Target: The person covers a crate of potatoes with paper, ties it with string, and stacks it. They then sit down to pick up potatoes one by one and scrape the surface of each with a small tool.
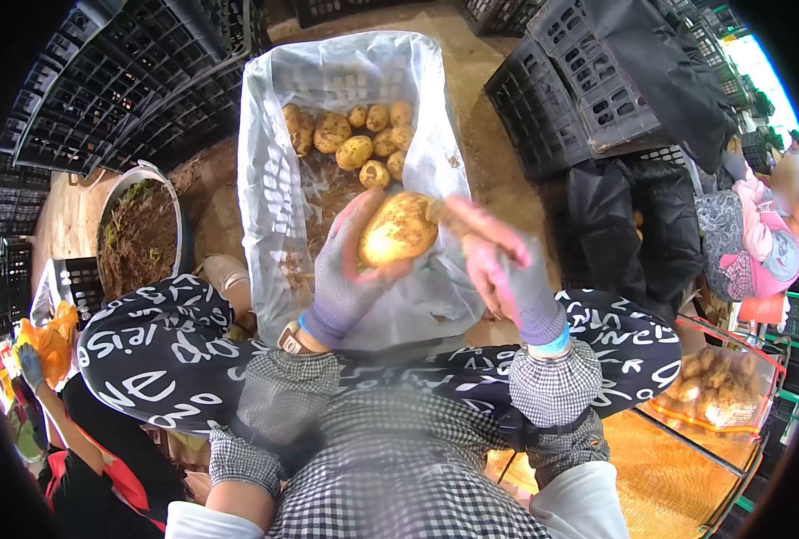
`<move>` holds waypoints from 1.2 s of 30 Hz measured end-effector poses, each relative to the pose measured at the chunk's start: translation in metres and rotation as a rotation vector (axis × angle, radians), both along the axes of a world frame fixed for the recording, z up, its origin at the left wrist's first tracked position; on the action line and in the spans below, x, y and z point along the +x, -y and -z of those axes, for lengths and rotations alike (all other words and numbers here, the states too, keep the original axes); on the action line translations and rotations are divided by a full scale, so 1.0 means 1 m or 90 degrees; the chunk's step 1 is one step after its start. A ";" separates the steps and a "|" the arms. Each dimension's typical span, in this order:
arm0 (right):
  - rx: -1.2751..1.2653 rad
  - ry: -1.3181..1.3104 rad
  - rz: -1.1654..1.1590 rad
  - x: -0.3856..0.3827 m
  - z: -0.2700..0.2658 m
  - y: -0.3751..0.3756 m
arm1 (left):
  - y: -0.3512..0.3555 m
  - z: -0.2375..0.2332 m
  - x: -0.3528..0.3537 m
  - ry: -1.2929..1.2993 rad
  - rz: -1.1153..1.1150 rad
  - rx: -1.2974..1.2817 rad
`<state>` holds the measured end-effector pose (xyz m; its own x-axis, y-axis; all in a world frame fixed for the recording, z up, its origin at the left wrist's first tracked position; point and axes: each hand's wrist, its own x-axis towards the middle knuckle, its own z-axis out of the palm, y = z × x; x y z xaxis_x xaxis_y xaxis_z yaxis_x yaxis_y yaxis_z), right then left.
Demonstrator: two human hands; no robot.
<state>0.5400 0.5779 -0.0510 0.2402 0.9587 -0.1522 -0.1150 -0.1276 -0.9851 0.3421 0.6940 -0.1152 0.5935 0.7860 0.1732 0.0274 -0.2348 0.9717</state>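
- Our left hand, in a grey glove with pink fingers, is curled around a large yellow potato. It cups the potato from below and from the left, with the thumb pressed under it.
- Our right hand is spread loose and grasps nothing. Its pink fingers stretch towards the potato's right end and seem to touch it (the exact contact is hard to make out).
- We hold the potato up above our knees, over the near edge of a crate lined with a white plastic bag.
- Smaller potatoes lie heaped at the far end of that bag.
- A basin of soil sits to the left, and stacked black crates stand to the right.
- A mesh sack of potatoes lies at lower right.
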 end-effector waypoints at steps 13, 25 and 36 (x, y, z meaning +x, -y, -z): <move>0.010 -0.387 0.057 -0.028 0.041 -0.017 | 0.009 -0.021 0.023 0.334 0.029 -0.268; 0.071 0.096 0.054 -0.038 0.032 -0.022 | -0.007 -0.007 0.009 0.207 0.120 -0.373; 0.126 0.422 0.026 -0.031 0.036 -0.019 | -0.002 -0.011 0.011 0.190 0.096 -0.413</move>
<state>0.5088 0.5974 -0.0870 0.2584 0.9416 0.2161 0.5180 0.0538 -0.8537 0.3527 0.6957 -0.1047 0.7040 0.6985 -0.1288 -0.2475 0.4112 0.8773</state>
